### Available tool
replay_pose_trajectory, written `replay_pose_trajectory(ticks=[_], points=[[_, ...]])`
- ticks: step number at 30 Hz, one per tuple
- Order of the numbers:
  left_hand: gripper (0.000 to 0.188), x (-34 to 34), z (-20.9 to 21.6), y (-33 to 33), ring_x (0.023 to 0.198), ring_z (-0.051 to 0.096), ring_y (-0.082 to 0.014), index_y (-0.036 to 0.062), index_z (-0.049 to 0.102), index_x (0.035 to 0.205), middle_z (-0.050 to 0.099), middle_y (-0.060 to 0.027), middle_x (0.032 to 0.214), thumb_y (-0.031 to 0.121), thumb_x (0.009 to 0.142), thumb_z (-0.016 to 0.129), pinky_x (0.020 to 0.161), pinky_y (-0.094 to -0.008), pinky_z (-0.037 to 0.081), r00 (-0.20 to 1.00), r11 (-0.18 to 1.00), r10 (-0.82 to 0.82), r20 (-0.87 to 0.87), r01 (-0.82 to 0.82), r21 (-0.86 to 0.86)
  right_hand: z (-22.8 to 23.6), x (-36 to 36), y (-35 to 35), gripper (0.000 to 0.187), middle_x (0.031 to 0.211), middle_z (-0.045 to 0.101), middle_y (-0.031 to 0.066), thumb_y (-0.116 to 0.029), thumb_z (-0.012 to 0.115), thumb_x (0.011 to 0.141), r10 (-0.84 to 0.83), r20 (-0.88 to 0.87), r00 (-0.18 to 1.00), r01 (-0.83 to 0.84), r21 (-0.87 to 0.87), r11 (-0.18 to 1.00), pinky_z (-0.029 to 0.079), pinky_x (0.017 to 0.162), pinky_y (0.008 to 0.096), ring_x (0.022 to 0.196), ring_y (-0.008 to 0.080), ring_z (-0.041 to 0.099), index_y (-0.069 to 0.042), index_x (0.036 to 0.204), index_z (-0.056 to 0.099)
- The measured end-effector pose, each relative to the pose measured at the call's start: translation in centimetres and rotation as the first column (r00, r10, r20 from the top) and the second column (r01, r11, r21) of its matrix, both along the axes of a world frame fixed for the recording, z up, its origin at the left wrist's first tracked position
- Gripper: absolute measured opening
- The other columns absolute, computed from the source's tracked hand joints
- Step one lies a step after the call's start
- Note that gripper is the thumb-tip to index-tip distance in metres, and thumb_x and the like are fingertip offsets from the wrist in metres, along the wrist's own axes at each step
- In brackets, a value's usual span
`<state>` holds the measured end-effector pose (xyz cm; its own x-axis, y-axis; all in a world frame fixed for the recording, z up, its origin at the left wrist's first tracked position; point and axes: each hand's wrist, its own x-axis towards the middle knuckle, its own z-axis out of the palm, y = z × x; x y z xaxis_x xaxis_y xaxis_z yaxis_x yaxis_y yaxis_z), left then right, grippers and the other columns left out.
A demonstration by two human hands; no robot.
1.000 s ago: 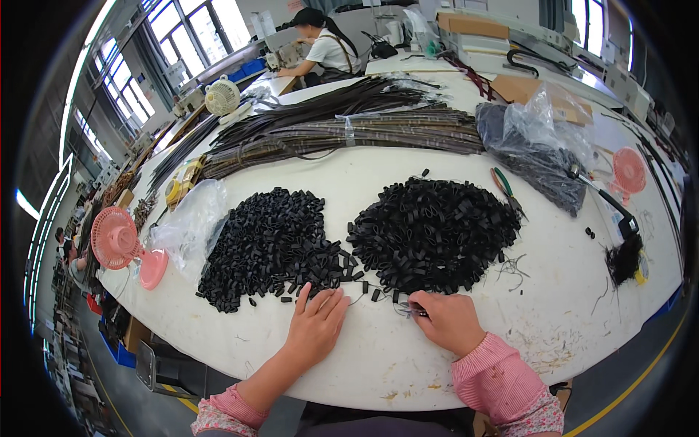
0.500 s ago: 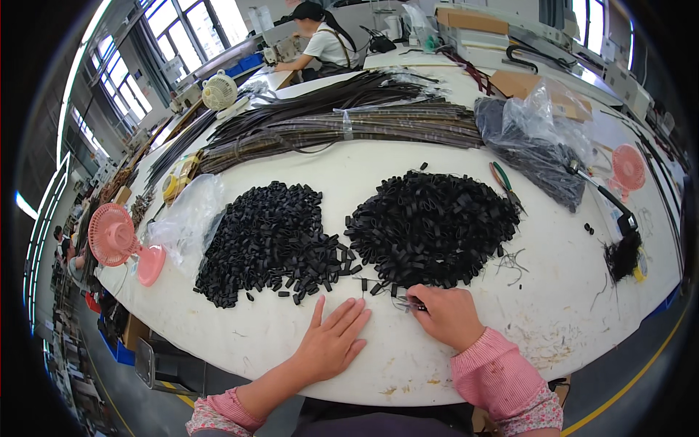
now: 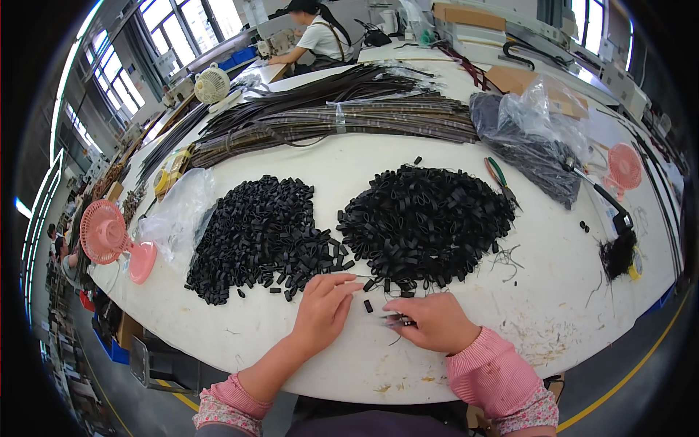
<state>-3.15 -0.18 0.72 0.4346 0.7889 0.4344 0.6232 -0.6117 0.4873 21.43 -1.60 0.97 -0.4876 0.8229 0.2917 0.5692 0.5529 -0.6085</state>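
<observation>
My left hand [image 3: 322, 309] is at the near edge of the right pile, fingers apart and slightly bent. Its fingertips are close to a small black strap loop [image 3: 369, 285] with a loose thread; I cannot tell if they touch. My right hand [image 3: 440, 323] is closed around small metal thread snips [image 3: 397, 319], their blades pointing left. Between the hands lies a single black loop [image 3: 368, 306]. Beyond them sit two heaps: a pile of short, flat black loops [image 3: 255, 237] on the left and a pile of black loops with thread ends [image 3: 429, 222] on the right.
Pink fans [image 3: 105, 231] stand at both sides of the white table [image 3: 291, 379]. Long dark strap bundles [image 3: 328, 127] lie across the back. Pliers with green handles [image 3: 498, 173], a plastic bag of black material [image 3: 535, 149] and thread scraps [image 3: 617, 255] are on the right. A person [image 3: 320, 40] works beyond.
My left hand has risen from lying flat and moved toward the right pile's near edge. My right hand has drawn slightly nearer with the snips. A loop now lies between my hands.
</observation>
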Motion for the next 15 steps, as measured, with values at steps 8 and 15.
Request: replay_pose_trajectory(ticks=[8, 15], points=[[0.022, 0.7, -1.4, 3.1, 0.095, 0.058, -0.0239, 0.009, 0.068, 0.101, 0.066, -0.0031, 0.102, -0.001, 0.082, 0.067, 0.089, -0.0384, 0.042, 0.991, 0.989, 0.046, -0.128, -0.027, 0.146, 0.0, 0.6, 0.0, 0.02, 0.072, 0.067, 0.0025, -0.018, 0.07, 0.079, 0.033, 0.26, 0.965, -0.03, -0.018, 0.999, 0.05, 0.057, 0.0371, 0.063, 0.0251, 0.066, -0.015, 0.098, 0.064], [0.019, 0.2, -0.9, 2.9, 0.081, 0.058, -0.0225, 0.0085, 0.068, 0.098, 0.065, -0.0036, 0.091, -0.002, 0.083, 0.067, 0.08, -0.0344, 0.046, 0.99, 0.99, 0.105, -0.093, -0.095, 0.1, -0.2, 0.5, 0.0, 0.021, 0.072, 0.066, 0.0036, -0.018, 0.07, 0.079, -0.142, 0.266, 0.953, 0.117, 0.107, 0.987, 0.05, 0.059, 0.0384, 0.062, 0.0261, 0.064, -0.014, 0.098, 0.064]])
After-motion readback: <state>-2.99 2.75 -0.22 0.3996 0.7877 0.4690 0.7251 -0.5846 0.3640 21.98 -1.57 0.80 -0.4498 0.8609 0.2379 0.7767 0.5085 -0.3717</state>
